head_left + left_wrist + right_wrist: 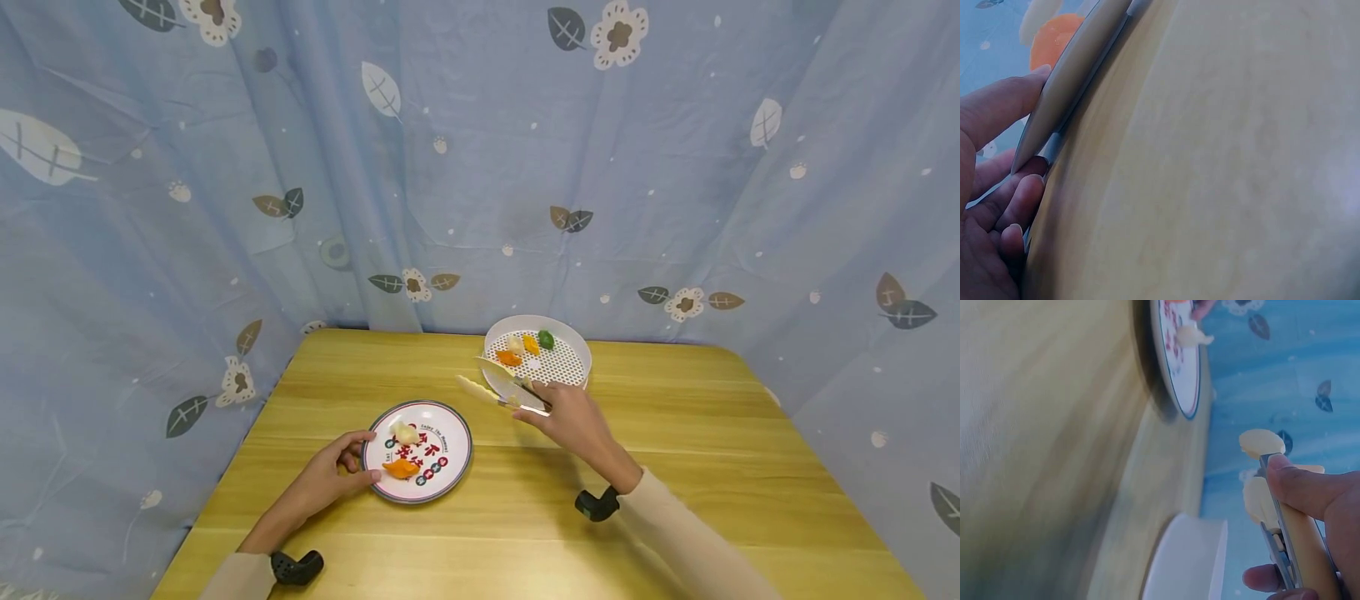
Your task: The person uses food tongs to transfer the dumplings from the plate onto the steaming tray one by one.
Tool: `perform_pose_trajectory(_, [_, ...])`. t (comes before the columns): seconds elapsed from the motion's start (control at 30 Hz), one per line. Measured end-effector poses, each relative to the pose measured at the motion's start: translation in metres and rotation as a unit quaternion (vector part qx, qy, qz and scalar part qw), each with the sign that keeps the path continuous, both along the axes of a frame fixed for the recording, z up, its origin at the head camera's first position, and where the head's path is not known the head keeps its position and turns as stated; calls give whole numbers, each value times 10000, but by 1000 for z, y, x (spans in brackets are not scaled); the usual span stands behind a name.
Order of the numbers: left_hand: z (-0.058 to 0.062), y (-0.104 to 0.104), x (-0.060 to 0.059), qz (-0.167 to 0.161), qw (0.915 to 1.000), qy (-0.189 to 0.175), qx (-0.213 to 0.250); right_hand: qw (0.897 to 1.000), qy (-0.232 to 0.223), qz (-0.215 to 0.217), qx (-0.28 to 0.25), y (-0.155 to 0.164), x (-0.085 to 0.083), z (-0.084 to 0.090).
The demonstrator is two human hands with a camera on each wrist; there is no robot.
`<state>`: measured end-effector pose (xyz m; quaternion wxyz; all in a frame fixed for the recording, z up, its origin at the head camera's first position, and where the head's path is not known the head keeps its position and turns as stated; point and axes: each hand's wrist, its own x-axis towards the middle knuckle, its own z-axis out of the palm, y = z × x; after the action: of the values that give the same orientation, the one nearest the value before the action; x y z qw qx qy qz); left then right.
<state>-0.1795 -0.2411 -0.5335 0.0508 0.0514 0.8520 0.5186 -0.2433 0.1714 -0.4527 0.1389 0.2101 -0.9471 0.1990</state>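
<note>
A round printed plate [450, 433] lies on the wooden table [675, 467], carrying a white dumpling [405, 432] and an orange dumpling [401, 468]. My left hand [362, 458] pinches its left rim; in the left wrist view the thumb [997, 106] lies on top of the plate rim [1066, 81] with the fingers curled beneath, and the orange dumpling [1054, 37] shows beyond. My right hand [536, 408] grips cream-tipped tongs [498, 387], held between the plate and a white perforated tray [558, 367]. The tongs [1272, 487] hold nothing between their tips.
The tray holds an orange [508, 357], a yellow [531, 343], a white [515, 342] and a green dumpling [546, 338]. A blue leaf-patterned curtain [480, 167] surrounds the table's back and sides. In the right wrist view the tray wall [1188, 556] sits below the plate [1179, 356].
</note>
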Motion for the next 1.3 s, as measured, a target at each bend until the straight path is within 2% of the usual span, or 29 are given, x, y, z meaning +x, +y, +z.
perform_pose_trajectory(0.23, [-1,0,-1,5,10000,19,-25,9994,-323,51,-87,-15,10,-4])
perform_pose_trajectory(0.6, [-1,0,-1,-53,10000,70,-46,9984,-24,533,205,-33,20,-14])
perform_pose_trajectory(1.1, [1,1,0,20,9999,95,-73,9948,-257,945,275,-52,33,-20])
perform_pose_trajectory(1.3, [1,1,1,-5,10000,94,-19,9944,-463,924,219,-57,33,-25])
